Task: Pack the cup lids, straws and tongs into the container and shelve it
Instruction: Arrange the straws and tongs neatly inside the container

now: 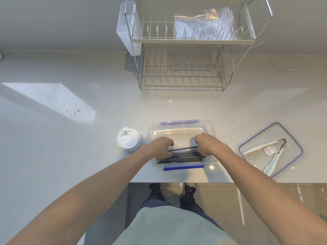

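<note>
Head view: everything placed relative to the container [210, 127].
Rack [184, 68]: stood well behind it.
Container lid [293, 138]: lay to its right, tongs [273, 160] on top.
Cup lids [128, 139]: stacked just left.
Straws [184, 155]: lay inside, near front wall.
Left hand [160, 146]: fingers curled onto straws.
Right hand [208, 144]: likewise.

No legible text, label or number anywhere, perhaps owing to the wide-angle blur.

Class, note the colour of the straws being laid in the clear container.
Black: the straws lie bundled in the container, clearest in the head view.
</note>
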